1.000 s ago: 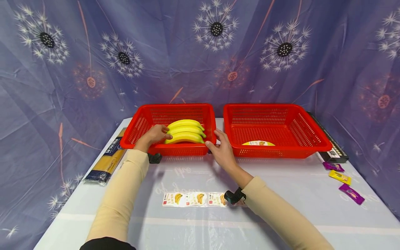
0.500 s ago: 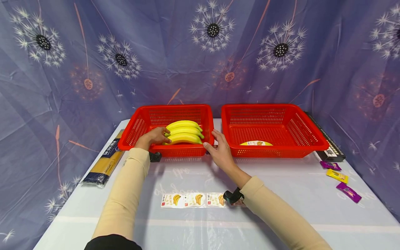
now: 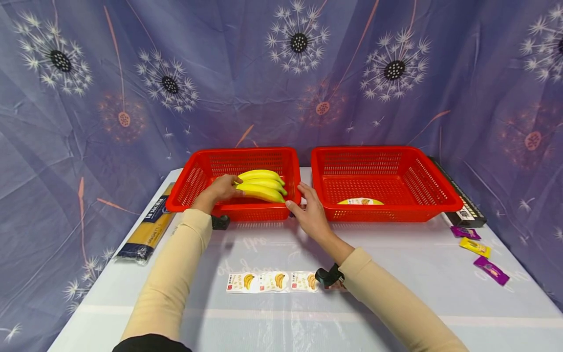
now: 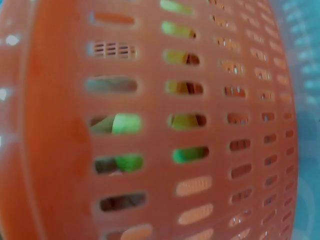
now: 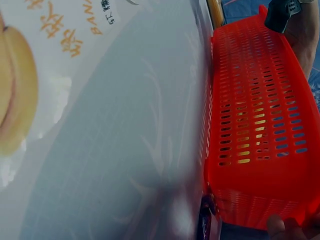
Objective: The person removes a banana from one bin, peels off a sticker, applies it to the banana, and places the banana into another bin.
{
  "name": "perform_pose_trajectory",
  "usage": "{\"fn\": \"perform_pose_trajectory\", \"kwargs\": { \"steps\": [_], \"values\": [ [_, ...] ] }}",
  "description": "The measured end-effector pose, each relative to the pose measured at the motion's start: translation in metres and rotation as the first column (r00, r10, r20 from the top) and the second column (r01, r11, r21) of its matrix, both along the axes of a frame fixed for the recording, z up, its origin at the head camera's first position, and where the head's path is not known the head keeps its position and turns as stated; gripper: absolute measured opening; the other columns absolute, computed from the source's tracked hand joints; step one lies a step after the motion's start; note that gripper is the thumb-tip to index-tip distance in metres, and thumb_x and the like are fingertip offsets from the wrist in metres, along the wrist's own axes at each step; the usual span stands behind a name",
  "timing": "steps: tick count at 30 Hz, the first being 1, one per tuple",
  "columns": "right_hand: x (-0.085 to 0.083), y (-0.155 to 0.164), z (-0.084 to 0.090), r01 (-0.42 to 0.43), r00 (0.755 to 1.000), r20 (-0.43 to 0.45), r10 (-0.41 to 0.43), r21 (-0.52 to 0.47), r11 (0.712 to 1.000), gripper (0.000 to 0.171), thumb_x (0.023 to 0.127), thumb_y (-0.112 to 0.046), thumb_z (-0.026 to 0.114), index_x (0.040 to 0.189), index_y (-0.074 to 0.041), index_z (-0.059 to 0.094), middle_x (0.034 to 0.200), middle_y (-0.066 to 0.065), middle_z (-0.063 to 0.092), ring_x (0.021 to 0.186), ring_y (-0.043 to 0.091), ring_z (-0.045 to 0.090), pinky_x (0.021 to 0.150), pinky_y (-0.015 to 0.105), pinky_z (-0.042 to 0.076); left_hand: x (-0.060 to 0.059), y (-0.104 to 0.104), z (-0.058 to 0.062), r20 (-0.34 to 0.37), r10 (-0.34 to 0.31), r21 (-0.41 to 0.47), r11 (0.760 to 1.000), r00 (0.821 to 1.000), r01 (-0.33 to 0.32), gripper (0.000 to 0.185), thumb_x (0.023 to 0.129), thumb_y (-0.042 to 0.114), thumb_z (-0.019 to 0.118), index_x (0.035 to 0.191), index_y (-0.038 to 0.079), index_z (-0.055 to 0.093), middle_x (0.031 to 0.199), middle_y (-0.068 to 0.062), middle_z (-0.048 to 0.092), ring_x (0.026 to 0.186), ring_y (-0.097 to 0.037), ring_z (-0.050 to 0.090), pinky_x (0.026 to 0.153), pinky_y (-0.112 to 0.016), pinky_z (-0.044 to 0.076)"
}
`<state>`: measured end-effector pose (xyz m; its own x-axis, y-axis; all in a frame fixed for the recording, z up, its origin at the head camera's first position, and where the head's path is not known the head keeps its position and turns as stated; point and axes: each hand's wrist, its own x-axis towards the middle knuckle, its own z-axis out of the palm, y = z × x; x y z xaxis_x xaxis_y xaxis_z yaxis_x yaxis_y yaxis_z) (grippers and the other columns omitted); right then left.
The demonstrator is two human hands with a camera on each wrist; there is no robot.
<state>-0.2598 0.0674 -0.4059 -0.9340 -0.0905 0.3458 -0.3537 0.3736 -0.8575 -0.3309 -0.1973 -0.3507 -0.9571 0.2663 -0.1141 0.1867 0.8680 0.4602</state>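
Three yellow bananas (image 3: pixel 263 183) lie side by side in the left red basket (image 3: pixel 255 212), their tips toward its front right corner. My left hand (image 3: pixel 220 189) reaches over the front rim and grips the left end of the front banana between thumb and fingers, close against the middle one. My right hand (image 3: pixel 313 212) holds the basket's front right corner, thumb at the front and fingers along the right rim; its fingertips (image 5: pixel 276 226) show at the basket edge in the right wrist view. Through the slots in the left wrist view, only slivers of banana (image 4: pixel 184 121) appear.
Beside it stands a second red basket (image 3: pixel 396 214) holding a yellow item with a white label (image 3: pixel 361 201). A spaghetti pack (image 3: pixel 149 227) lies left. Banana-picture cards (image 3: pixel 274 282) lie in front. At right are a black box (image 3: pixel 468 212) and small purple and yellow packets (image 3: pixel 475 248).
My left hand has closed on the front banana, which now lies slanted with its left end raised and pushed back toward the middle one. My right hand stays at the basket corner.
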Motion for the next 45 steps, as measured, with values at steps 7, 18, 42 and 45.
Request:
{"fn": "perform_pose_trajectory", "kwargs": {
  "steps": [7,18,42,45],
  "values": [
    [0.001,0.0,0.0,-0.012,1.0,0.01,0.012,0.007,1.0,0.063,0.087,-0.025,0.066,0.14,0.0,0.041,0.15,0.007,0.035,0.129,0.028,0.048,0.092,0.04,0.05,0.003,0.005,0.003,-0.091,0.044,-0.074,0.996,0.995,-0.051,0.048,0.085,0.019,0.066,0.127,-0.002,0.056,0.124,-0.023,0.059,0.115,-0.037,0.054,0.1,-0.045,0.041],
    [0.0,0.002,0.001,-0.014,1.0,0.001,0.014,0.001,1.0,0.063,0.087,-0.024,0.067,0.139,0.001,0.041,0.15,0.008,0.036,0.128,0.028,0.049,0.091,0.04,0.051,0.037,-0.007,0.034,-0.191,0.204,0.086,0.978,0.96,-0.191,0.044,0.089,0.022,0.063,0.127,0.001,0.056,0.125,-0.023,0.054,0.115,-0.038,0.048,0.098,-0.049,0.039],
    [0.0,0.003,0.0,-0.037,0.999,-0.034,0.037,-0.004,0.999,0.065,0.087,-0.023,0.067,0.139,0.004,0.04,0.149,0.011,0.035,0.125,0.029,0.051,0.088,0.039,0.052,0.169,-0.012,-0.025,-0.187,0.215,0.353,0.925,0.958,-0.139,0.035,0.081,0.009,0.07,0.115,0.004,0.062,0.103,-0.013,0.06,0.086,-0.022,0.055,0.068,-0.023,0.046],
    [0.001,0.003,-0.001,-0.041,0.997,-0.059,0.041,0.003,0.999,0.065,0.087,-0.025,0.066,0.138,0.006,0.04,0.148,0.013,0.037,0.121,0.03,0.052,0.085,0.034,0.053,0.169,0.005,-0.043,-0.149,0.21,0.345,0.927,0.966,-0.148,0.032,0.08,0.009,0.071,0.111,0.007,0.064,0.103,-0.009,0.061,0.086,-0.018,0.054,0.071,-0.025,0.044]
  ]
}}
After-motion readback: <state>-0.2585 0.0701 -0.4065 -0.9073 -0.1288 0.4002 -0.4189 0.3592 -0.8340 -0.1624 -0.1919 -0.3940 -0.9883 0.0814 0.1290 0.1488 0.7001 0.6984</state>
